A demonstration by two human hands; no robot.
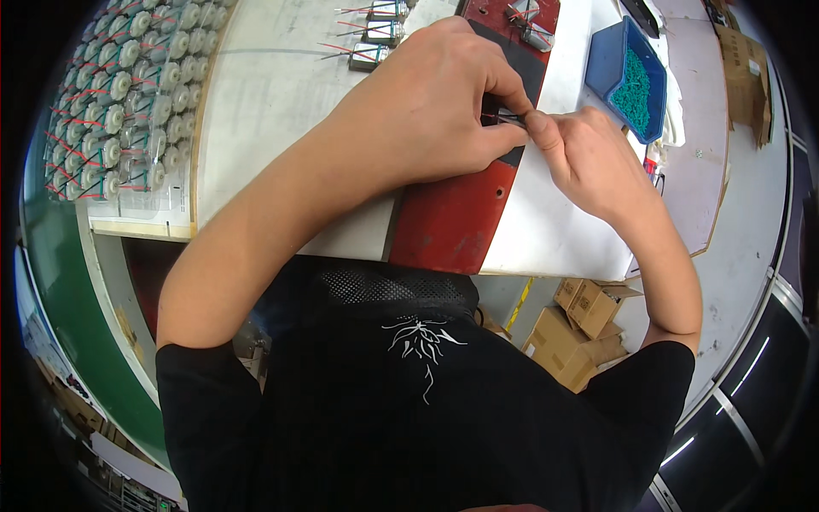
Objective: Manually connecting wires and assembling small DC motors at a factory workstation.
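Observation:
My left hand (pixel 452 94) reaches over the red block (pixel 452 224) with its dark top strip. Its thumb and forefinger are closed around a small part with thin dark wires (pixel 510 118), mostly hidden by the fingers. My right hand (pixel 589 158) meets it from the right, thumb and forefinger pinched at the wire ends. What exactly lies in that pinch is too small to make out. Beyond my left wrist, several small motors (pixel 368 57) with red and dark wires lie in a row on the white table.
Many wired motors with white wheels fill clear plastic trays (pixel 111 111) at the left. A blue bin (pixel 604 64) of small green pieces stands at the right. Two more metal parts (pixel 537 36) rest at the block's far end. Cardboard boxes (pixel 559 350) sit below the table.

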